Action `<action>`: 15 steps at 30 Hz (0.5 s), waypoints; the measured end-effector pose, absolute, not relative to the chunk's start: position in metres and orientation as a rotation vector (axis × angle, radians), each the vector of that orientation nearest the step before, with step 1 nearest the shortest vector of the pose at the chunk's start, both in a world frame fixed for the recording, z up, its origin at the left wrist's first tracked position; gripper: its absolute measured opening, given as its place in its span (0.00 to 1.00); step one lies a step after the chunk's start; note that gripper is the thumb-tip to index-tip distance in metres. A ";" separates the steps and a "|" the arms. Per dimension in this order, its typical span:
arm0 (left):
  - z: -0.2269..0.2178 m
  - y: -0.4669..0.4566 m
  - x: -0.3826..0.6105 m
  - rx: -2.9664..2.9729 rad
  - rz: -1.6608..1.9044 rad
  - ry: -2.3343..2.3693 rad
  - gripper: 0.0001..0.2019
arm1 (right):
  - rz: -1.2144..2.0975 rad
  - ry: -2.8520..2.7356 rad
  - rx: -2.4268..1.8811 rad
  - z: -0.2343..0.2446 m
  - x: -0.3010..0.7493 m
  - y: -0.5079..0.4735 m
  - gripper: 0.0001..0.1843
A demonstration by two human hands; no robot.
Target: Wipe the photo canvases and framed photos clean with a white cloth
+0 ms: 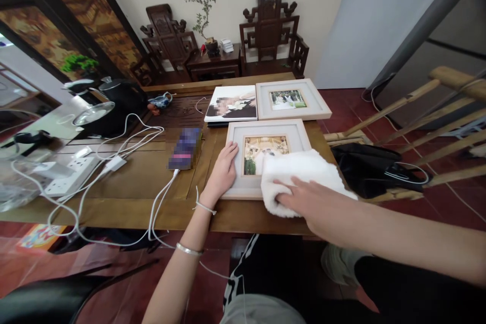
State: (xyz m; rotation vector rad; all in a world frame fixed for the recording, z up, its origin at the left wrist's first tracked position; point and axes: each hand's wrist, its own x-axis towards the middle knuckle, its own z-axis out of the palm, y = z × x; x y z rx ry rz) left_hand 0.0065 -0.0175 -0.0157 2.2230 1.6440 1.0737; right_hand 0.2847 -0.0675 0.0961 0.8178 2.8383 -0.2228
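Observation:
A pale wooden picture frame (234, 195) lies flat near the table's front edge, with a wedding photo inside a white mat. My left hand (225, 169) grips the left side of this frame, its fingers over the border. A folded white towel (304, 164) is in my right hand (304, 197), pressed on the right part of the frame. The towel hides the photo's lower right and the frame's right corner. Just behind lie a second framed photo (322, 106) and a frameless photo panel (231, 92), the panel resting on something dark.
Left of my left hand lies a phone (184, 149) on a charging cable. A white power strip (72, 177), tangled white cables (140, 136) and a black kettle (119, 93) occupy the table's left. Bamboo rails (402, 106) and a black bag (364, 167) stand at the right.

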 end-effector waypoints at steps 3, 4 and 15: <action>-0.015 -0.016 0.006 2.224 1.084 1.635 0.23 | -0.305 2.876 0.760 0.099 0.283 -0.078 0.38; -0.015 -0.015 0.007 2.227 1.098 1.631 0.23 | -0.291 2.881 0.759 0.097 0.282 -0.078 0.39; -0.013 -0.010 0.006 2.233 1.101 1.614 0.23 | 0.226 3.006 1.015 0.053 0.285 0.042 0.42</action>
